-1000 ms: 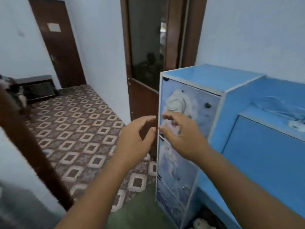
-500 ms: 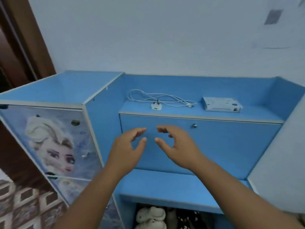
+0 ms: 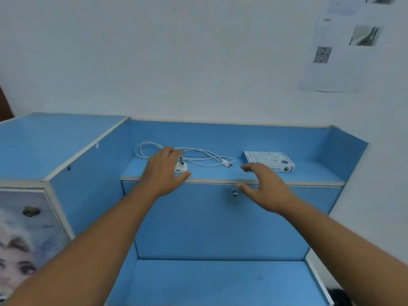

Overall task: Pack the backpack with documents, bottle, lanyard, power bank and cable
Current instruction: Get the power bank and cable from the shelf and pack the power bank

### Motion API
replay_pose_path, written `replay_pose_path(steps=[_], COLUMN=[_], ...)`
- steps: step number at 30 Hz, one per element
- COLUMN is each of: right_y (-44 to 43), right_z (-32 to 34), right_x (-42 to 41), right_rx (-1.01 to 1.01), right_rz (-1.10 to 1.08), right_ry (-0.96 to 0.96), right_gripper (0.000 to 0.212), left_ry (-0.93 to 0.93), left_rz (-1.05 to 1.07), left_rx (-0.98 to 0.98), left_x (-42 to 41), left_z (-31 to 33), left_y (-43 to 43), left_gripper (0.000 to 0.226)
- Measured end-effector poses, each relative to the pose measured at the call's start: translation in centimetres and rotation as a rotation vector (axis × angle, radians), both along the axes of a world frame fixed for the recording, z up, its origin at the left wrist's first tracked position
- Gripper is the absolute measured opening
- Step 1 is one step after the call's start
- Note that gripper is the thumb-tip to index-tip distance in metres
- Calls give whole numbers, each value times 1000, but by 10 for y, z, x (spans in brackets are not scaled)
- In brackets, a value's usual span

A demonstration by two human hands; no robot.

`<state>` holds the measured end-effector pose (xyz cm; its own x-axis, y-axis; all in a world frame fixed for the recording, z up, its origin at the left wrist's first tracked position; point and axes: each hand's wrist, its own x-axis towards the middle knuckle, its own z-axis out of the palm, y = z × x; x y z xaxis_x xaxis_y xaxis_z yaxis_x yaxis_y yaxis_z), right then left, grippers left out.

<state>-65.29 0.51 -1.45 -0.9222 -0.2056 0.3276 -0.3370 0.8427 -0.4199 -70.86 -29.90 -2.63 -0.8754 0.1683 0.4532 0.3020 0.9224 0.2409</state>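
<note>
- Cable point(image 3: 198, 157): white, sprawled in loose loops along the back of the blue shelf point(image 3: 313, 176), passing just behind a white wall plug point(image 3: 181, 167) that stands pins-up, with the free connector lying near the shelf's middle.
- Power bank point(image 3: 268, 161), by the look of it: a flat white block on the same shelf, right of the cable and apart from it.
- Left hand point(image 3: 164, 171): fingers spread and relaxed, hovering over the plug and the near loops, holding nothing. Contact with the plug impossible to tell.
- Right hand point(image 3: 265, 186): fingers apart and lightly bent, thumb wide, just short of the white block, holding nothing.
- Backpack, documents, bottle, lanyard: not in view.
- Step in hand, as judged: reaching to collect cable and power bank, one per hand, with nothing lifted yet.
- Next move, likely: closing the left fingers round plug and loops together so no strand trails or snags on the shelf edge. Then pinching the block across its narrow sides with the right and carrying both to the backpack, wherever placed.
</note>
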Motion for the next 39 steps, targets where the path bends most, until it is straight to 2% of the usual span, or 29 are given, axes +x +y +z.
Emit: replay_pose_path(steps=[4,9,14,17,20,24,29,31,34,39], right_y=[36,64,76,79,79,75,67,66,62,57], right_z=[19,16,7,9,16,22,19,16,13,12], right_x=[-52,-94,-117,-123,-130,-137,-138,-136,-129,-111], right_rx=[166,317,304,312,360,417,491,450,375,237], right_rz=[-122,-199,-178,-153,-143,-143,-174,-189,-211,-194], right_ry=[15,-16,-97,-130,-152,-196,-205,-210,-207,-223], right_gripper=[65,82,86,88,92,114,121,120,107,99], left_ry=[-26,124,37,-81,-86,-95,-146,-172,-148,-107], left_rz=[37,64,15,-10,-39,-75,8,58,102,108], left_rx=[-141,-189,-136,-63,-102,-86,-104,-170,-254,-275], left_x=[-39,-71,-85,-87,-95,-101,-97,-94,-88,-75], left_z=[-3,-4,-5,-4,-6,-12,-8,-4,4,6], left_y=[-10,-12,-11,-8,-12,-12,-7,-3,7,14], left_gripper=[73,80,90,79,63,43,37,38,38,32])
